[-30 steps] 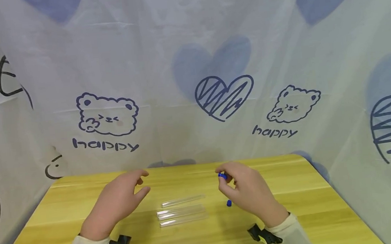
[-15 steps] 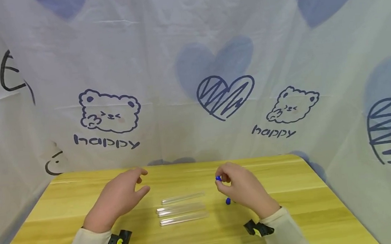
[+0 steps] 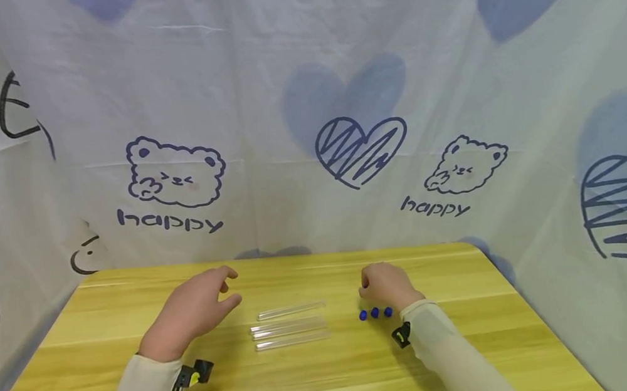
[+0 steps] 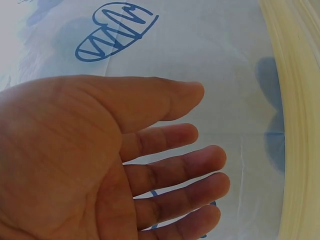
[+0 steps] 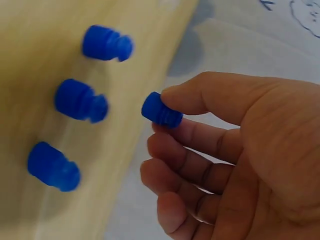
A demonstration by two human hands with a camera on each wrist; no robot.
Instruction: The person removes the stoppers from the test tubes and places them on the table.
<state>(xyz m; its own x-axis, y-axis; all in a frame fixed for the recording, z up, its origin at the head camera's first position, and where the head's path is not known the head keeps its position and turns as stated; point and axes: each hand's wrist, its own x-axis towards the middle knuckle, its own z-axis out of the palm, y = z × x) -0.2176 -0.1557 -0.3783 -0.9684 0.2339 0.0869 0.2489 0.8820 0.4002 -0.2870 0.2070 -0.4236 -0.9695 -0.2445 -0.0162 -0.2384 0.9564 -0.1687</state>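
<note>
My right hand [image 3: 388, 284] pinches a blue stopper [image 5: 161, 110] between thumb and index finger, the other fingers curling below it. In the right wrist view three more ribbed blue stoppers lie on the table in a row: a top one [image 5: 107, 43], a middle one [image 5: 80, 100] and a lower one [image 5: 53, 166]. In the head view that row sits just in front of the right hand. My left hand [image 3: 194, 309] hovers left of several clear test tubes [image 3: 293, 342], holding nothing; its fingers are relaxed and apart in the left wrist view.
The tubes lie side by side, roughly crosswise, in the middle of the wooden table [image 3: 287, 390]. Behind and beside the table hangs a pale curtain [image 3: 261, 119] printed with hearts and bears. Each wrist wears a black strap.
My right hand has shifted slightly to the right and away, still pinching its stopper, and the row of stoppers on the table now shows whole. The left hand stays nearly still.
</note>
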